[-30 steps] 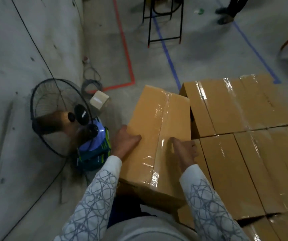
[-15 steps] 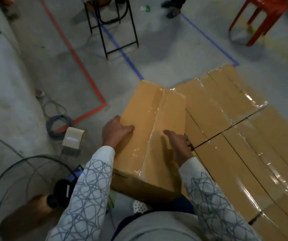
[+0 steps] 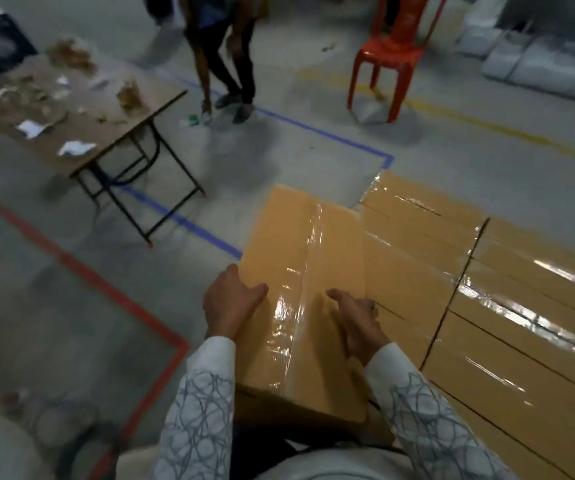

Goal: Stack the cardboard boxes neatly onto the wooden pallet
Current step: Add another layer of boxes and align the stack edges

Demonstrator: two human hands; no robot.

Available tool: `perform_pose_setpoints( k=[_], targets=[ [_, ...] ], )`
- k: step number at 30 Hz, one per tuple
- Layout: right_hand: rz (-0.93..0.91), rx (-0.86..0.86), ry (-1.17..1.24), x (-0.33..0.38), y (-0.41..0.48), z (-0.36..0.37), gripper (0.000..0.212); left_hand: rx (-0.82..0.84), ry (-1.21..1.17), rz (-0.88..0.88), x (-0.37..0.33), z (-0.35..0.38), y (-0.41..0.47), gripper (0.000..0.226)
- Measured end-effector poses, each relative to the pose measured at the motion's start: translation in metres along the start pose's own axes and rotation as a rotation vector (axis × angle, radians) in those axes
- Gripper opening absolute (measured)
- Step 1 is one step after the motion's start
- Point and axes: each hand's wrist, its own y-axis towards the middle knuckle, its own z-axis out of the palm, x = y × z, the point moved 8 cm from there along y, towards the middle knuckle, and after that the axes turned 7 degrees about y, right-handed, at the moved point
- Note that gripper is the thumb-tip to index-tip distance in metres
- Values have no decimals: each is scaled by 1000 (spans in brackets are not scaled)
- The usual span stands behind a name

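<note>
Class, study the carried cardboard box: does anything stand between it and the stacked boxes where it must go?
Nothing visible does. The cardboard box, held by the left hand and right hand, is right beside the stacked boxes. The folding table and red chair stand farther off.

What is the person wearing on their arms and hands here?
Both arms are covered by long, pale sleeves printed with looping grey scribble lines. The left sleeve and right sleeve each end in a plain white cuff at the wrist. The left hand and right hand are bare, with no gloves.
</note>
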Motion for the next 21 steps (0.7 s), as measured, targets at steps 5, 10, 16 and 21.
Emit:
perform_pose_setpoints(
  k=[5,10,16,21],
  targets=[
    [60,-218,285,16,24,40,126,125,137,286,-42,-3,104,54],
    [125,-404,668,-7,-9,64,105,295,159,545,-88,-6,146,39],
    [229,-703,994,-67,-52,59,117,559,229,933,-145,47,123,45],
    [381,-761,1257,-136,-70,73,98,712,315,1082,-164,108,94,44]
  ],
)
